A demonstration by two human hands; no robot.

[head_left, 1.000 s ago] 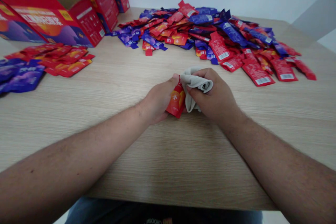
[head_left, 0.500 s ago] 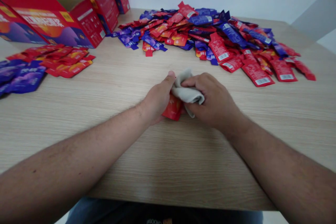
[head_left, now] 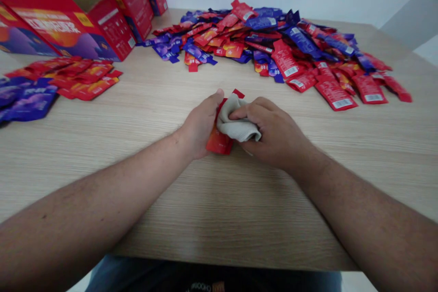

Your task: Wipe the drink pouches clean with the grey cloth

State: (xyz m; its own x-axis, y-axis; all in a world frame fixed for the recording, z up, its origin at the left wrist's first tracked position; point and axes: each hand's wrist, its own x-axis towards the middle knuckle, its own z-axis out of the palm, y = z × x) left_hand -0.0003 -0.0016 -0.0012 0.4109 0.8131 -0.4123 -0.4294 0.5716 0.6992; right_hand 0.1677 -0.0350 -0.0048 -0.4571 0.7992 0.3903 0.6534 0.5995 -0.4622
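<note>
A red and orange sachet (head_left: 219,142) is held by my left hand (head_left: 202,124) above the middle of the table, its thumb along the left edge and its fingers mostly hidden underneath. Bunched in my right hand (head_left: 270,128) is a light grey cloth (head_left: 236,123), pressed onto the sachet's printed face. The cloth covers much of the sachet; its red top tab shows beyond the cloth, and its lower end shows below.
A wide heap of red and purple sachets (head_left: 236,32) lies at the back of the table (head_left: 191,219). At the left are red sachets (head_left: 89,77) and purple sachets (head_left: 29,100) in smaller piles. Open red cartons (head_left: 112,25) stand behind these.
My right hand has slid the cloth slightly left and down over the sachet. My left hand has shifted slightly left, and the sachet's top tab has come into view.
</note>
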